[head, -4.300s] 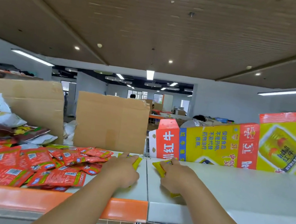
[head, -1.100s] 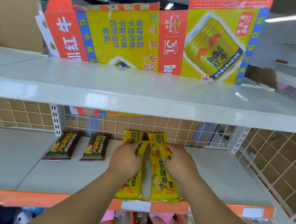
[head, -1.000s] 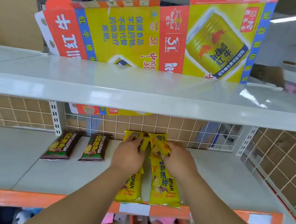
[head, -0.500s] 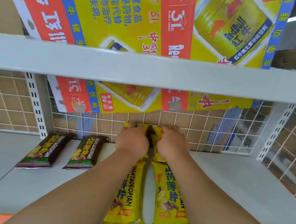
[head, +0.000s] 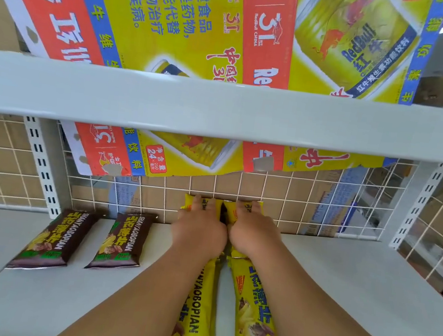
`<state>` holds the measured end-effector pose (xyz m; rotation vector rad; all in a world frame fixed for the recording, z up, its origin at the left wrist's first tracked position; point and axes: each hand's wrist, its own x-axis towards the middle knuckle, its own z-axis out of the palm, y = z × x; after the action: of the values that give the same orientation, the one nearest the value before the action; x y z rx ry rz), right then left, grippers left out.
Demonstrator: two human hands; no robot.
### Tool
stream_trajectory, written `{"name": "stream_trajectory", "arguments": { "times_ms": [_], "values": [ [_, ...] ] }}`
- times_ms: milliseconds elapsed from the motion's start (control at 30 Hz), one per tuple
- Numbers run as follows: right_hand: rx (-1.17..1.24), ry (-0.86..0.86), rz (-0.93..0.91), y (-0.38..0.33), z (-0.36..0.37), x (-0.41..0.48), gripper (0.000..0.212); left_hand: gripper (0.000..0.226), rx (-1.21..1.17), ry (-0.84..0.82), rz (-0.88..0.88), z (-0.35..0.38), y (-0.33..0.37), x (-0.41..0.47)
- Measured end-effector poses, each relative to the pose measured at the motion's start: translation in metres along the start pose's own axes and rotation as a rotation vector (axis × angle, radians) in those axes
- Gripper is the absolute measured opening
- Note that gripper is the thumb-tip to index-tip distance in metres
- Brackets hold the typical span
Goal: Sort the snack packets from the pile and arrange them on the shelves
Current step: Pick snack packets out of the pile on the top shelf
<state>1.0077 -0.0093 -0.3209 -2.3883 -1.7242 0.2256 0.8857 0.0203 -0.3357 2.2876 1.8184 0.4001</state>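
Note:
My left hand [head: 198,232] and my right hand [head: 251,234] lie side by side at the back of the lower shelf [head: 352,298]. Each presses a yellow snack packet against the wire grid: the left one [head: 204,203], the right one [head: 243,207]. In front of them two more yellow packets lie lengthwise, one [head: 195,322] under my left forearm and one [head: 254,313] beside my right forearm. Two brown packets [head: 54,241] [head: 122,242] lie further left on the same shelf.
The upper shelf's front edge [head: 222,108] runs across the view above my hands. A flattened red and yellow drink carton [head: 205,24] stands behind it and hangs down behind the wire grid [head: 322,203]. White slotted uprights [head: 43,167] [head: 418,205] flank the bay.
My view dropped from the top shelf to the lower one. Both hands carried yellow packets there and have pushed them back until they touch the wire grid.

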Motion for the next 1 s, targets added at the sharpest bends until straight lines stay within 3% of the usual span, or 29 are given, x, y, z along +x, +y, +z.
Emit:
{"name": "stream_trajectory", "arguments": {
  "times_ms": [500,767,900,1000],
  "values": [
    [0.038,0.076,0.022,0.001,-0.02,-0.02,0.08,0.069,-0.029,0.065,0.052,-0.024,-0.004,-0.023],
    [0.022,0.103,-0.076,-0.019,-0.048,-0.084,0.054,0.064,-0.051,0.127,0.091,-0.059,-0.021,-0.081],
    [0.022,0.085,-0.124,-0.033,-0.058,-0.112,0.068,0.067,-0.075,0.167,0.031,-0.074,-0.036,-0.116],
    [0.002,0.092,-0.194,-0.046,-0.055,-0.13,0.064,0.074,-0.06,0.177,-0.018,-0.085,-0.051,-0.143]
  ]
}}
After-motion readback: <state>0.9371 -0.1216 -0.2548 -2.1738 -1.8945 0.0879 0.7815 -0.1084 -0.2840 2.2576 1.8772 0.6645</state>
